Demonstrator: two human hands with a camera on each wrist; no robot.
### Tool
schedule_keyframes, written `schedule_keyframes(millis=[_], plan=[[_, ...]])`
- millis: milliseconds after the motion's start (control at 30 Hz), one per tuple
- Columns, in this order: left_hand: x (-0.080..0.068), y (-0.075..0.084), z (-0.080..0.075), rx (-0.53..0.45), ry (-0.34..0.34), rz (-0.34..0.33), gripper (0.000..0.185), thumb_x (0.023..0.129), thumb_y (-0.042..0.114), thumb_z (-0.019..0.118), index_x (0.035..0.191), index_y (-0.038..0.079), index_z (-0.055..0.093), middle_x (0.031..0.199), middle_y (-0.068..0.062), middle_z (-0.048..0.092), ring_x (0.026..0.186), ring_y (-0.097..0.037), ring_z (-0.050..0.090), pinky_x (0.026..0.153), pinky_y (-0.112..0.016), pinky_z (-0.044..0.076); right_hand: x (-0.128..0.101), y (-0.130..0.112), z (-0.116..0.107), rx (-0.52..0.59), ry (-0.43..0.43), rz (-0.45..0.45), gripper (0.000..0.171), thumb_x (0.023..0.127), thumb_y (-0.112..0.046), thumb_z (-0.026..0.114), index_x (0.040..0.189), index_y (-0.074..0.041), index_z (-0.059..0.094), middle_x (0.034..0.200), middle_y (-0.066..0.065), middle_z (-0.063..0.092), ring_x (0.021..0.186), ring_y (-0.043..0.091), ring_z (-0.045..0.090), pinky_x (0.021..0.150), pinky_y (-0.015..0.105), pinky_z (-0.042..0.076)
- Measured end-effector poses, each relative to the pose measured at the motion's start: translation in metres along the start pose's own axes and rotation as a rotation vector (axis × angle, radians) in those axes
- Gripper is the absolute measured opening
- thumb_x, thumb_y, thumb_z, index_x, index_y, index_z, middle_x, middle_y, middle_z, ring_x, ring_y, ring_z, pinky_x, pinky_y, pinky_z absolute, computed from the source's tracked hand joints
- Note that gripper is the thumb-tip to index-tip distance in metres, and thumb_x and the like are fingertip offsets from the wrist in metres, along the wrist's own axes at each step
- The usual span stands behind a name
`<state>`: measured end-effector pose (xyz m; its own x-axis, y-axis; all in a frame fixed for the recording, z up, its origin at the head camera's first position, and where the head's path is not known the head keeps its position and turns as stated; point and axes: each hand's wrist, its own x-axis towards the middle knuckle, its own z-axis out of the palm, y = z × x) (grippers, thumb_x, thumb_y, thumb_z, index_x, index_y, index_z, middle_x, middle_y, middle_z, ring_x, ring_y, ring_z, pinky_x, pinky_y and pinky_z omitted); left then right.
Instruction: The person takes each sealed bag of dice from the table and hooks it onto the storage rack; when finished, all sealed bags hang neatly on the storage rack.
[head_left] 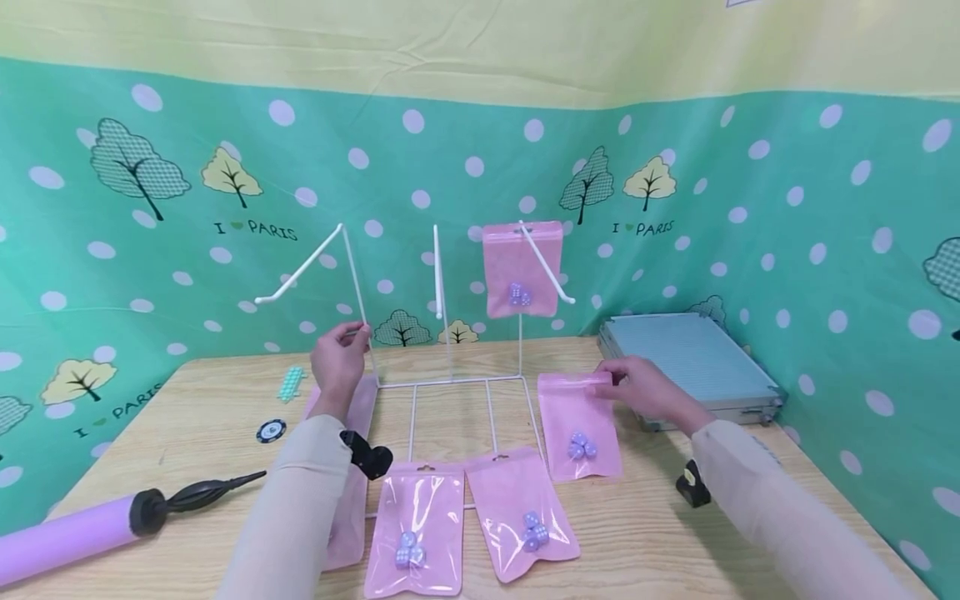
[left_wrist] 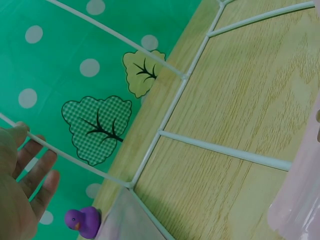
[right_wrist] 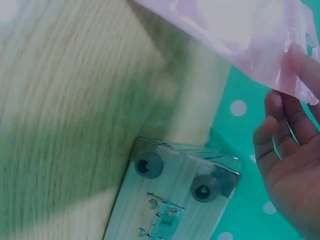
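A white wire rack (head_left: 450, 382) stands on the wooden table (head_left: 210, 417); one pink bag of lilac dice (head_left: 522, 268) hangs on its right hook. My left hand (head_left: 354, 335) touches the rack's left upright; in the left wrist view its fingers (left_wrist: 42, 167) lie fairly straight against the wire (left_wrist: 85, 162). My right hand (head_left: 613, 380) pinches the top edge of a pink dice bag (head_left: 579, 427) lying right of the rack base. In the right wrist view the bag's corner (right_wrist: 280, 45) sits between the curled fingers (right_wrist: 272, 130) and thumb.
Two more pink dice bags (head_left: 416, 529) (head_left: 522, 512) lie at the front, another (head_left: 351, 479) under my left forearm. An aluminium case (head_left: 690, 360) stands far right. A purple pump (head_left: 67, 533), a poker chip (head_left: 271, 431) and a purple duck (left_wrist: 82, 222) are at left.
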<state>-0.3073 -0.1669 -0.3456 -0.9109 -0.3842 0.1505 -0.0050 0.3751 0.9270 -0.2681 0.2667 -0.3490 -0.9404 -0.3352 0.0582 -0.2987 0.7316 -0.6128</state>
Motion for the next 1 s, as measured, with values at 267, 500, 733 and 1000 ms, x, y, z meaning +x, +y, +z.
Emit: schedule_keyframes(millis=[267, 500, 733, 1000], plan=[[0.001, -0.002, 0.001, 0.002, 0.001, -0.009, 0.034, 0.106, 0.027, 0.058, 0.133, 0.009, 0.065, 0.124, -0.017, 0.069, 0.112, -0.031, 0.068, 0.093, -0.04, 0.052, -0.01, -0.005, -0.009, 0.047, -0.006, -0.066, 0.01, 0.1, -0.012, 0.064, 0.105, -0.006, 0.071, 0.096, 0.004, 0.068, 0.095, 0.022, 0.064, 0.087, 0.043, 0.055], [0.001, -0.002, 0.001, 0.002, 0.004, -0.002, 0.034, 0.106, 0.027, 0.058, 0.133, 0.009, 0.065, 0.124, -0.018, 0.069, 0.113, -0.032, 0.068, 0.095, -0.043, 0.052, -0.021, -0.014, -0.02, 0.086, 0.004, -0.088, 0.016, 0.102, -0.016, 0.063, 0.11, -0.005, 0.07, 0.101, 0.006, 0.069, 0.096, 0.022, 0.065, 0.083, 0.038, 0.057], [0.0, -0.002, -0.001, 0.011, 0.005, 0.002, 0.034, 0.106, 0.027, 0.057, 0.134, 0.008, 0.064, 0.125, -0.019, 0.069, 0.113, -0.033, 0.068, 0.095, -0.043, 0.052, -0.031, -0.03, -0.029, 0.111, 0.069, -0.104, 0.016, 0.1, -0.017, 0.067, 0.106, -0.003, 0.071, 0.094, 0.005, 0.071, 0.087, 0.019, 0.065, 0.076, 0.034, 0.058], [0.001, -0.003, 0.0, 0.009, 0.0, 0.002, 0.034, 0.106, 0.027, 0.057, 0.133, 0.008, 0.065, 0.124, -0.019, 0.069, 0.113, -0.033, 0.068, 0.093, -0.042, 0.052, -0.042, -0.051, -0.037, 0.149, 0.15, -0.167, 0.017, 0.099, -0.014, 0.068, 0.108, 0.0, 0.072, 0.089, 0.006, 0.073, 0.076, 0.017, 0.066, 0.067, 0.028, 0.057]])
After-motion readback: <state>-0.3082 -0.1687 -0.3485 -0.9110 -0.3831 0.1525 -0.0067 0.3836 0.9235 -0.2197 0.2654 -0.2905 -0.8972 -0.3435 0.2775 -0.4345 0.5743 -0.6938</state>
